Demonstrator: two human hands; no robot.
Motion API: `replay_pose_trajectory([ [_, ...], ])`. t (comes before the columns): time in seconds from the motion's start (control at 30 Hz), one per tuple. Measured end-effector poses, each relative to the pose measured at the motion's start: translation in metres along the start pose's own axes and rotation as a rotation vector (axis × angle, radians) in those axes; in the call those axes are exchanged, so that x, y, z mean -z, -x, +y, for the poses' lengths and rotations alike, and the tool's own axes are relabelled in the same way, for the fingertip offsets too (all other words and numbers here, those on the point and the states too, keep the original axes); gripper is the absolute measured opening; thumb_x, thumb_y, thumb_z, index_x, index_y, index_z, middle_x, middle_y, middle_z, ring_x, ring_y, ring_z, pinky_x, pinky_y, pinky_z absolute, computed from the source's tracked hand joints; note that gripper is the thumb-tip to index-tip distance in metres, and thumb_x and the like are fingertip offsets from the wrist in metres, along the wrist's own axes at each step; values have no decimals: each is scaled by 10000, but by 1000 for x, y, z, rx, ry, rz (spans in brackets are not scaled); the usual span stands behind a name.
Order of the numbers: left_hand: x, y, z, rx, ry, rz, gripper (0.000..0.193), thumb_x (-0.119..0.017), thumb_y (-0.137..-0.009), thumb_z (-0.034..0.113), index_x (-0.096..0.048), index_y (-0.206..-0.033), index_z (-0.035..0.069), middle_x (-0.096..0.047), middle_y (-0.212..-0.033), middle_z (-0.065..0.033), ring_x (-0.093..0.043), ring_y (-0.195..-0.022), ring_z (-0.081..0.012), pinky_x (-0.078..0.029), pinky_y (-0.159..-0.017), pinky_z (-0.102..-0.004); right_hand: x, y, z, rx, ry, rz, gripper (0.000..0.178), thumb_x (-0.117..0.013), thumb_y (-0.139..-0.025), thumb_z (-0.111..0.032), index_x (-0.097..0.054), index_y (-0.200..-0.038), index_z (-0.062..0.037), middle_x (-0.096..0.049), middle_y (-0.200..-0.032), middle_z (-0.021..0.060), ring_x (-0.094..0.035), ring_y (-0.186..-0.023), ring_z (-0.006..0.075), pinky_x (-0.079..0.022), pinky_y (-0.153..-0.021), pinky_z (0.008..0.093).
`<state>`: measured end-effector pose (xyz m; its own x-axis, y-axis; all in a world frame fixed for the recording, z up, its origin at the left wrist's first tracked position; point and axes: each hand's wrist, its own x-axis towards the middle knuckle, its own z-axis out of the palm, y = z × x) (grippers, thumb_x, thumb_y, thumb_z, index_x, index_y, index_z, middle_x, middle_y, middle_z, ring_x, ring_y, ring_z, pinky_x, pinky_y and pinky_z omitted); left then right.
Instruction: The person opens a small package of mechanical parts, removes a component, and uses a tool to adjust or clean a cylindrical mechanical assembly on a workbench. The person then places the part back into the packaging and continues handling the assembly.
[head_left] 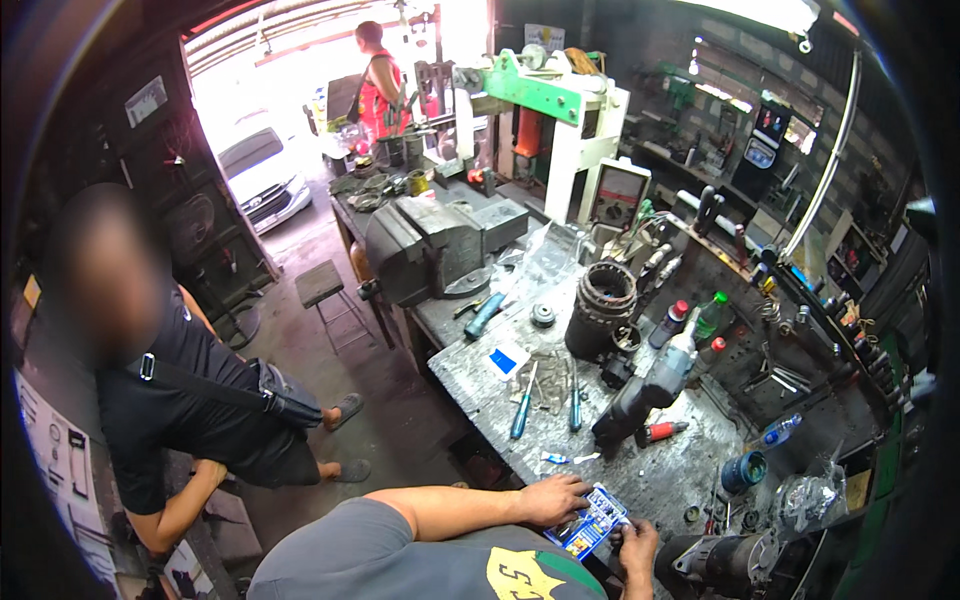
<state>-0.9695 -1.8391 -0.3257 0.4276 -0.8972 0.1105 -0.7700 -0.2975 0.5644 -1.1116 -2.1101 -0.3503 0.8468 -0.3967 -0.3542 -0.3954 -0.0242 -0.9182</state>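
A blue printed packaging card (598,518) is between my hands at the near edge of the workbench. My left hand (553,500) grips its left side with bent fingers. At the card's right edge, the fingers of my right hand (637,548) are closed on it. Just beyond lies a small blue and white tube (570,458). Farther up the bench are two blue-handled screwdrivers (521,412) and a red-handled tool (661,432). A black and grey power tool (650,390) stands to their right.
A metal bench vise (430,245) sits at the far left bench corner. A black cylindrical housing (600,305) stands mid-bench, and a motor (720,565) lies near right. One person (190,390) in dark clothes is at left; another (380,95) is beyond the bench. A stool (320,283) stands on the floor.
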Motion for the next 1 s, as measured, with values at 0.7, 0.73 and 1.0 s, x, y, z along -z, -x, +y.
replay_pose_trajectory([
  [0.7, 13, -12, 6, 24, -75, -27, 459, -774, -976, 299, -727, -1392, 112, -609, -1535, -172, -546, -1403, -416, -446, -1190, -535, -19, 17, -40, 181, 566, 130, 245, -777, -1002, -205, -792, -1127, 6, -792, -977, 231, -782, -923, 389, -593, -820, 467],
  [0.73, 13, -12, 6, 24, -74, -24, 461, -776, -974, 299, -727, -1392, 112, -608, -1536, -171, -546, -1404, -415, -448, -1189, -535, -20, 17, -40, 202, 573, 119, 241, -782, -997, -212, -791, -1102, 5, -783, -976, 242, -774, -942, 421, -589, -827, 484],
  [1.0, 10, -10, 5, 36, -60, -11, 449, -779, -973, 304, -741, -1379, 116, -607, -1544, -165, -545, -1409, -422, -453, -1183, -536, -25, 12, -33, 319, 657, 125, 174, -773, -977, -172, -760, -984, 1, -755, -930, 237, -742, -909, 459, -571, -804, 533],
])
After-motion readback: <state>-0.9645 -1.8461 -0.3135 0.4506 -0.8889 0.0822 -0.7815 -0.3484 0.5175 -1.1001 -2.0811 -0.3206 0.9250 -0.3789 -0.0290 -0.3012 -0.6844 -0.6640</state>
